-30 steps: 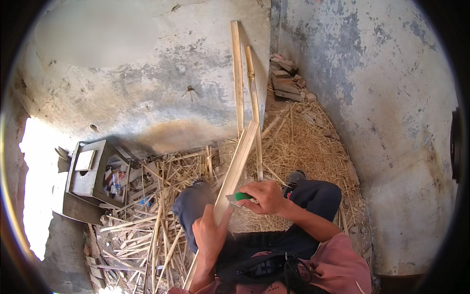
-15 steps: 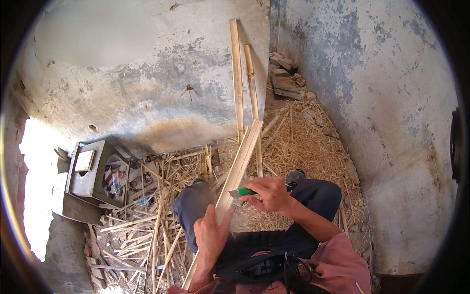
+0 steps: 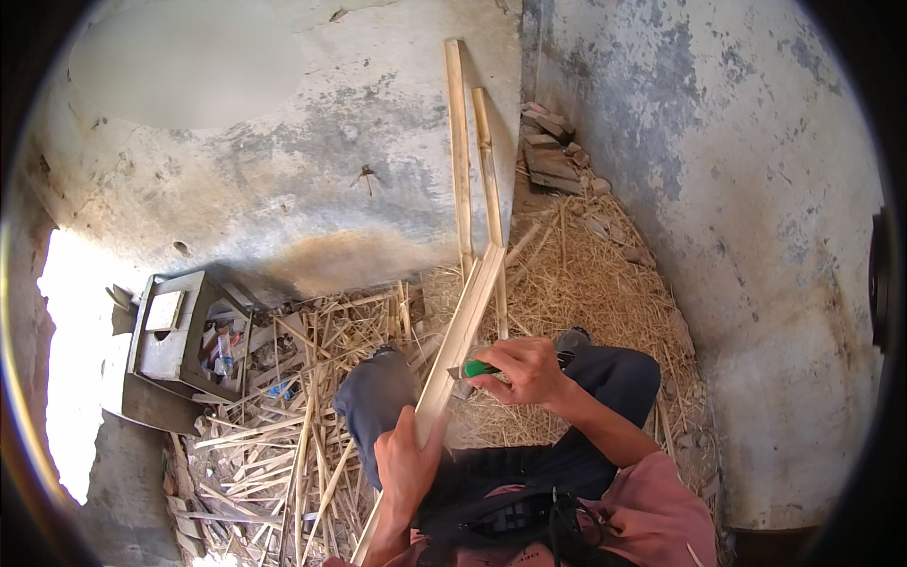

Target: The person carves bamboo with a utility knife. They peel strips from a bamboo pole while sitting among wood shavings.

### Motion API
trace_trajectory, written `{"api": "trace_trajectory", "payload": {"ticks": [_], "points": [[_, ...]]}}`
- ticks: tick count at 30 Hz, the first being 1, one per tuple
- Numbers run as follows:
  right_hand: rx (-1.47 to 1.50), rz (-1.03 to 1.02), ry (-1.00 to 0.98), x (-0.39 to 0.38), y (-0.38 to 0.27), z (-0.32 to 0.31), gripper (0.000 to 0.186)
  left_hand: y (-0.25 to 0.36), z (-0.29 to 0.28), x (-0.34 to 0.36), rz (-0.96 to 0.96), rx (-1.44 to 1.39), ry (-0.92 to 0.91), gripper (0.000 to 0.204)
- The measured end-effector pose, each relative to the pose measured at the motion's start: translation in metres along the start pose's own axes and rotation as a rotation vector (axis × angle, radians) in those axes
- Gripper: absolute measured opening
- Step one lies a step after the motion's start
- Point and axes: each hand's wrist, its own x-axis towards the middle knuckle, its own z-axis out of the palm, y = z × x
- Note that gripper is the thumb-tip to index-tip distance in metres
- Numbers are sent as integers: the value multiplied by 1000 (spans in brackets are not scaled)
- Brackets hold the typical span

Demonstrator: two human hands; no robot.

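Observation:
A long, pale split bamboo strip (image 3: 470,317) slants from beside my left hip up and away between my knees. My left hand (image 3: 408,465) is wrapped round its lower part, with the thumb along the right edge. In my right hand (image 3: 525,370) is a green utility knife (image 3: 479,369). Its blade points left and meets the strip's right edge, just beyond my left thumb. A lengthwise line divides the strip's far part. My left palm hides some of its near part.
Two bamboo pieces (image 3: 459,156) lean against the stained wall (image 3: 312,180) ahead. Cut strips (image 3: 250,460) litter the floor at left, near a wooden cabinet (image 3: 175,326). Straw-like shavings (image 3: 576,274) cover the right side. Bricks (image 3: 551,161) are piled in the far corner.
The bamboo strip has slid slightly back toward me, its far end now lower. My left hand has shifted a little nearer my body; the knife stays almost in place.

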Motion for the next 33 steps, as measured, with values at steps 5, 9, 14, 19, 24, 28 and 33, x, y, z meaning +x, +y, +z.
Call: {"api": "trace_trajectory", "payload": {"ticks": [5,9,14,19,24,28,33], "points": [[-11,5,-21,0,1,-1,30,-4,-1,-3,-6,13,-10,39],[-115,16,127,-8,22,0,27,-4,-2,-7,21,35,-32,40],[-67,327,84,14,44,-42,31,-16,-6,-25,-28,0,-75,39],[82,387,96,15,43,-44,36,-16,-6,-17,-10,1,-83,41],[223,426,66,15,54,-52,36,-12,-7,-8,-4,-38,-107,42],[237,424,80,10,57,-53,35,-17,-3,-8,-54,-100,-200,35],[325,427,57,8,50,-57,32,-20,3,4,-166,-407,-412,28]]}}
